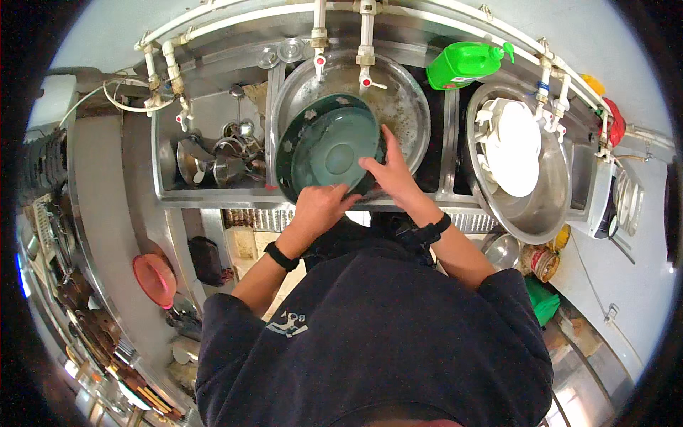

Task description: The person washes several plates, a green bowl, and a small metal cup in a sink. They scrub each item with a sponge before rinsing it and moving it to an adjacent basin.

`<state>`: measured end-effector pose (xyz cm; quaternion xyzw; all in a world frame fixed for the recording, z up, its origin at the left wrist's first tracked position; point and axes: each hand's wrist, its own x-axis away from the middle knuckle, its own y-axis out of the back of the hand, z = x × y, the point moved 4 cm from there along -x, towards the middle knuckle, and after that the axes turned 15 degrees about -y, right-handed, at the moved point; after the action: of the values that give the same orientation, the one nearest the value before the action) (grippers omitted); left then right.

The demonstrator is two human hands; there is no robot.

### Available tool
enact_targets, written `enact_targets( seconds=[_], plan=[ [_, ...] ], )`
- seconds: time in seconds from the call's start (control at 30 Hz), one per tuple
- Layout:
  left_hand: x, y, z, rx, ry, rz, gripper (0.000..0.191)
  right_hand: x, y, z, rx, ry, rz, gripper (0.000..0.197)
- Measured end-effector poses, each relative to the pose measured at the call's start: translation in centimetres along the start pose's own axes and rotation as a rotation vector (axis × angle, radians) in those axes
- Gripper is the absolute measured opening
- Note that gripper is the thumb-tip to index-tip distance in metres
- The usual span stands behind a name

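Note:
A large dark green bowl (338,159) with pale blotches on its rim is tilted over a wide round metal basin (416,112) in the middle sink. My right hand (392,171) grips the bowl's right rim, the thumb on its inner side. At the near rim, my left hand (323,208) holds the bowl with its fingers partly bent; some of its fingertips are hidden. Two white taps with red-centred handles, the left tap (319,61) and the right tap (366,82), hang above the basin.
A green pump jug (463,65) lies behind the sinks. On the right, an oval metal basin (552,208) holds stacked white dishes (515,149). Ladles and metal pots (229,160) fill the left sink. A pink plastic basket (155,280) is at the lower left.

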<state>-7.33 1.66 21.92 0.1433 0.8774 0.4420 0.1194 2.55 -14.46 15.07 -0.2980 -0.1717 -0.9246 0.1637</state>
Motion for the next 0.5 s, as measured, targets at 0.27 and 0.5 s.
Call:
enact_targets(
  seconds=[0.27, 0.5],
  plan=[
    [0.5, 4.9, 3.7, 0.403, 0.481, -0.521, 0.035, -0.2, 1.5, 3.0, -0.263, -0.232, 0.310, 0.065],
    [1.3, 2.4, 7.8, 0.516, 0.671, -0.773, 0.038, -5.7, 3.0, -4.5, -0.059, -0.215, 0.190, 0.055]
  ],
)
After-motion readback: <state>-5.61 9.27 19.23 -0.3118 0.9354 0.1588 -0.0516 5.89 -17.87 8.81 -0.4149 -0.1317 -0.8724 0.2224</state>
